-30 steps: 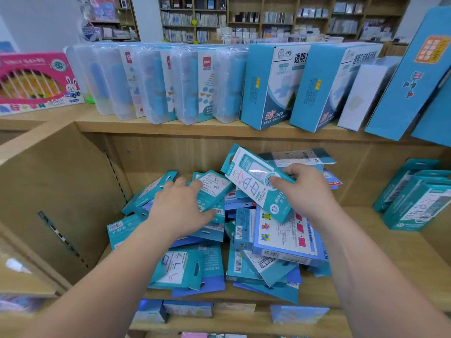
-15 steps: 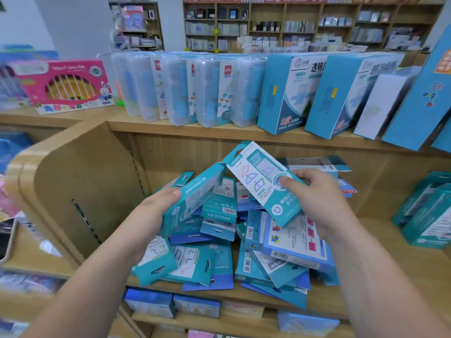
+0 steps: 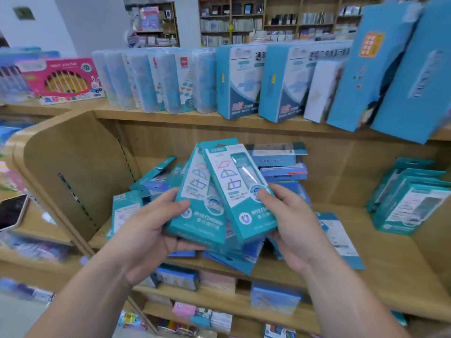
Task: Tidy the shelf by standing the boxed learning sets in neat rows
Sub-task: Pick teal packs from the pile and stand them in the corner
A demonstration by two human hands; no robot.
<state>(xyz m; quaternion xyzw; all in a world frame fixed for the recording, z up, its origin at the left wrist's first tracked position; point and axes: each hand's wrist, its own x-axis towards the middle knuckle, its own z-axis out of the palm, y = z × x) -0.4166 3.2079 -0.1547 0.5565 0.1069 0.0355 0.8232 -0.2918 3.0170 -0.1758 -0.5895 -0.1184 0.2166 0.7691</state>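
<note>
Teal boxed sets (image 3: 227,203), two held above the heap (image 3: 280,169), left hand (image 3: 151,230) and right hand (image 3: 290,225) each gripping one by its edge; heap mostly flat on the shelf (image 3: 395,264) (one leaning group (image 3: 410,203) at right), rows barely begun.

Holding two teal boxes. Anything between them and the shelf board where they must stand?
Yes. The loose pile of boxes lies right under and behind the two teal boxes, covering the board's left and middle. Bare shelf board shows only further right, short of the teal sets at the far right.
</note>
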